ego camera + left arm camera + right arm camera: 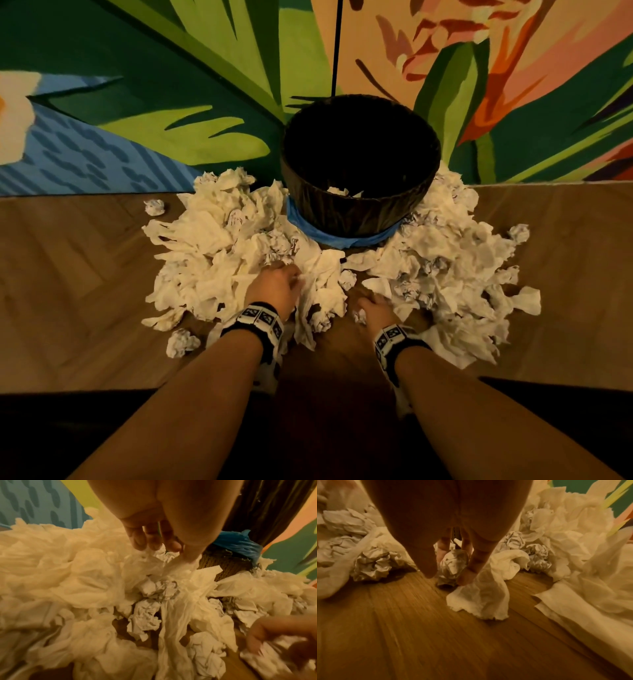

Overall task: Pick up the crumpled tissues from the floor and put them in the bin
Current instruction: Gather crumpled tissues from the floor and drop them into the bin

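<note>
Both hands down in the tissue heap, gathering the next load for the bin.

The left hand has its grip curled into the crumpled tissues heaped near-left of the bin; the right hand pinches a tissue and a paper ball off the bare floor. Working the near edge probably keeps the reach short. Two or three pieces lie in the bin; most are on the floor around it, against the painted wall.
</note>
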